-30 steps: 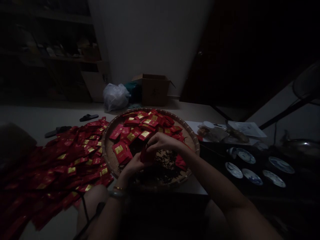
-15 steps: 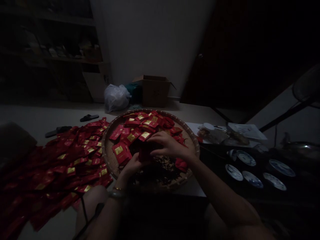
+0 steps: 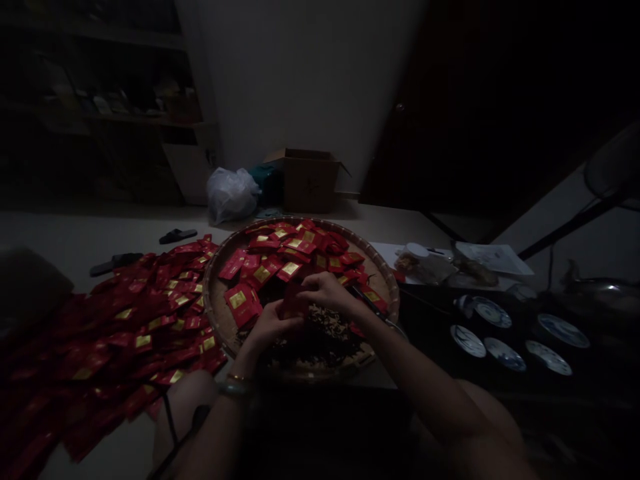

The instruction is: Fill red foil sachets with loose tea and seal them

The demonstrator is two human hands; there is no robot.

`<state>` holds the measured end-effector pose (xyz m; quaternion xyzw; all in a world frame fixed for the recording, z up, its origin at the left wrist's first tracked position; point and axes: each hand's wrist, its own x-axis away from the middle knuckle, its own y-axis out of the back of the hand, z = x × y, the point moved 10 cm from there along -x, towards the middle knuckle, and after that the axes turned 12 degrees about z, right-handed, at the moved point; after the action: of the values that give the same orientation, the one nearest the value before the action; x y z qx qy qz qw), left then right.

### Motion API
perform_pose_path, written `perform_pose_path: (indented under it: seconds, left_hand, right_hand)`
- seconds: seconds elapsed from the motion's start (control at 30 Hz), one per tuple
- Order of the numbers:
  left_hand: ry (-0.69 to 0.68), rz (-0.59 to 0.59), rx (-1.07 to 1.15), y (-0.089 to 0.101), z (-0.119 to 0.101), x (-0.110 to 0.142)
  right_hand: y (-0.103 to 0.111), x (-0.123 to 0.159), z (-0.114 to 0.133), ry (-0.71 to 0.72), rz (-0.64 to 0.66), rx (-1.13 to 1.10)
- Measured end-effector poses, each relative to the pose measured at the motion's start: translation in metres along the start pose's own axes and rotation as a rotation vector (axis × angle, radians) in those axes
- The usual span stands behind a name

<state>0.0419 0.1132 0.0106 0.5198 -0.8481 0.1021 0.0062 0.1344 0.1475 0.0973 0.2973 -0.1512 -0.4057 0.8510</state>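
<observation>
Between my hands, above a round woven bamboo tray point(image 3: 391, 287), is a small red packet point(image 3: 294, 301). My left hand point(image 3: 273, 328) grips its lower left side, thumb on top. The fingers of my right hand point(image 3: 327, 293) pinch its upper right edge. Below them, dark loose leaves, like dry tea point(image 3: 325, 337), are spread over the tray's near part. Red packets with gold labels point(image 3: 291, 269) are heaped across its far half. Beside my right wrist, a dark long tool with a looped end point(image 3: 373, 303) lies on the tray; its kind is unclear in the dim light.
A large pile of red packets point(image 3: 160, 320) covers the floor at left, near dark slippers point(image 3: 177, 235). Blue-and-white dishes point(image 3: 493, 312) stand on a dark surface at right. Behind the tray are a white plastic bag point(image 3: 233, 193) and an open cardboard box point(image 3: 311, 180).
My right hand has shifted slightly down and now pinches the packet's edge. My left hand has moved up and right with the packet. The dark tool now shows by my right wrist.
</observation>
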Motion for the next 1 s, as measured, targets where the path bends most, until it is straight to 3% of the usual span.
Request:
perform_pose_path:
  seconds: [0.17,0.3,0.5,0.67,0.8,0.9,1.0]
  left_hand:
    - [0.059,0.080,-0.091,-0.011,0.004,0.002]
    - [0.040,0.069,-0.222,-0.009,0.000,0.001]
    - [0.038,0.195,-0.307,-0.018,0.002,-0.002]
    - [0.052,0.246,-0.314,-0.022,0.010,-0.003]
    - [0.014,0.222,-0.277,-0.017,0.004,-0.004]
    - [-0.098,0.190,-0.084,-0.008,-0.006,-0.004]
    - [-0.201,0.061,0.095,0.016,-0.009,-0.006]
  right_hand:
    - [-0.018,-0.006,0.002,0.028,0.037,0.008]
    - [-0.024,-0.013,-0.002,0.060,0.017,0.032]
    - [-0.004,-0.008,-0.012,0.095,-0.149,0.101]
    - [0.003,-0.004,-0.012,0.132,-0.189,0.108]
    - [0.020,-0.001,-0.021,0.138,-0.252,-0.062]
    - [0.045,0.007,-0.043,0.071,-0.378,-0.210]
    - [0.052,0.009,-0.057,-0.013,-0.360,-0.070]
